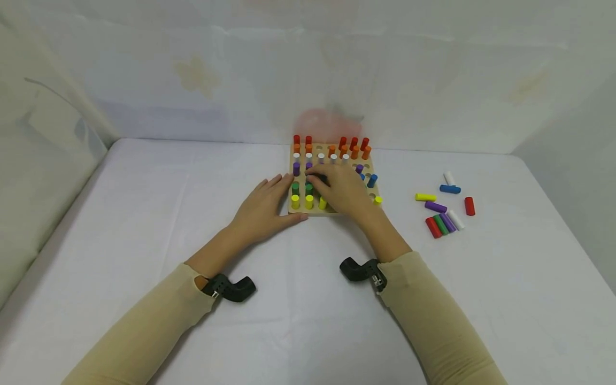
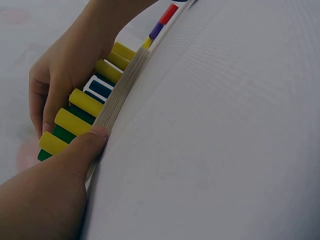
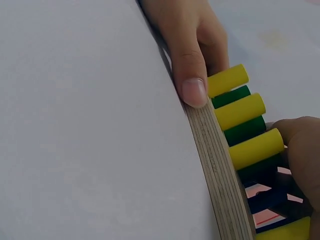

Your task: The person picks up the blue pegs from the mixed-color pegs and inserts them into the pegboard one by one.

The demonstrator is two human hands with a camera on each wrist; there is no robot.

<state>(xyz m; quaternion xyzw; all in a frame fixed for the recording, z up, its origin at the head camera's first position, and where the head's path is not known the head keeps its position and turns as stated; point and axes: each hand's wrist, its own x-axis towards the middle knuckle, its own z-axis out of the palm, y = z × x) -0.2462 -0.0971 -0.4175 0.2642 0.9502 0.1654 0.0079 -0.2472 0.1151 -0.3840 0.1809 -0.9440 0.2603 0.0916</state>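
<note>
A wooden pegboard (image 1: pixel 315 213) stands at the back middle of the table with rows of red, orange, white, purple, blue, green and yellow pegs upright in it. Along its left side and front left corner lies my left hand (image 1: pixel 260 214), fingers extended, the thumb touching the front edge. My right hand (image 1: pixel 344 190) reaches over the board and pinches a blue peg (image 1: pixel 308 177) between thumb and fingertips in the second column from the left. Most of that peg is hidden. Yellow pegs (image 2: pixel 72 121) and green pegs (image 3: pixel 245 131) stand close to both hands.
Loose pegs lie to the right of the board: a yellow one (image 1: pixel 425 197), a blue one (image 1: pixel 449 189), red ones, one of them apart (image 1: pixel 469 206), and purple, green and white ones. A cloth-covered wall (image 1: pixel 240 80) rises behind the board.
</note>
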